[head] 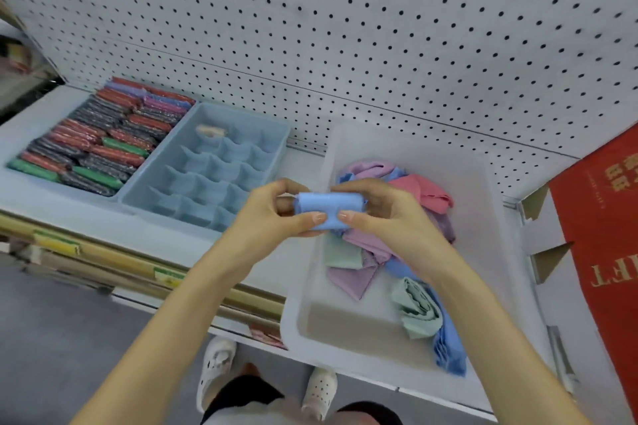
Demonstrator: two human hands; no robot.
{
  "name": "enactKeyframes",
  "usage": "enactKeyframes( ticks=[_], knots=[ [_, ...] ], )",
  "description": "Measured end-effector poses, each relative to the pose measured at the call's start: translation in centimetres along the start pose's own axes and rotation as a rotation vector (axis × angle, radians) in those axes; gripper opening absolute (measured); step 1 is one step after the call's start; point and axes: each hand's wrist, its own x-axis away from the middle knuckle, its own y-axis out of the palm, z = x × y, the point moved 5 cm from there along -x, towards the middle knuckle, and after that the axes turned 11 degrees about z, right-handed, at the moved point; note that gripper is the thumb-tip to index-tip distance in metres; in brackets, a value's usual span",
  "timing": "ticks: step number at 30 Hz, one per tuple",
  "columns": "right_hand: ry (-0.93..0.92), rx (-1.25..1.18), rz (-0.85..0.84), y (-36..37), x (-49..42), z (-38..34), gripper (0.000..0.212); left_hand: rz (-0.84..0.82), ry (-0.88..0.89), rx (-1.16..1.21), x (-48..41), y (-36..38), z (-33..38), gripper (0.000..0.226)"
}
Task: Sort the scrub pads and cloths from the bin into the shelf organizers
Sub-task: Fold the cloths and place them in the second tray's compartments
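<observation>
My left hand [276,214] and right hand [376,214], fingers curled, pinch blue cloth [328,212] rolled tight to fit divided organizer [207,162] beside left hand.

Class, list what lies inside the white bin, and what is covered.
In the bin: loose cloths, pink, purple, green, blue. The left hand, right hand and rolled blue cloth hide part of them.

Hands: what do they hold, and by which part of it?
A rolled blue cloth: the left hand pinches its left end, the right hand its right end.
</observation>
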Motion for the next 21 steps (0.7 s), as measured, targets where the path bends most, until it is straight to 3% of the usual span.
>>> enactKeyframes(
  ticks=[5, 8, 12, 14, 16, 19, 21],
  knots=[
    [-0.014, 0.225, -0.239, 6.6, -4.3, -1.8, 0.019, -0.048, 0.071, -0.322, -2.5, -6.8, -1.2, 0.034],
    [-0.063, 0.431, -0.317, 11.2, -7.4, -2.2, 0.02, -0.057, 0.066, -0.333, -4.7, -11.1, -1.6, 0.034],
    [-0.023, 0.459, -0.381, 16.1, -11.2, -2.1, 0.011, -0.093, 0.001, -0.238, -7.5, -16.3, -1.9, 0.033],
    [-0.004, 0.426, -0.29, 17.3, -13.7, -1.6, 0.006, -0.011, -0.026, -0.15, -9.9, -19.5, -2.5, 0.023],
    [-0.011, 0.461, -0.077, 17.1, -17.3, -0.4, 0.01, 0.12, 0.079, -0.286, -12.8, -22.9, -3.1, 0.01],
    [0.006, 0.551, 0.231, 16.4, -22.5, 1.5, 0.012, 0.149, 0.292, -0.594, -15.9, -26.0, -4.4, 0.028],
    [0.031, 0.586, 0.304, 16.8, -25.5, 3.2, 0.009, 0.097, 0.373, -0.703, -17.6, -26.2, -5.3, 0.044]
  ],
)
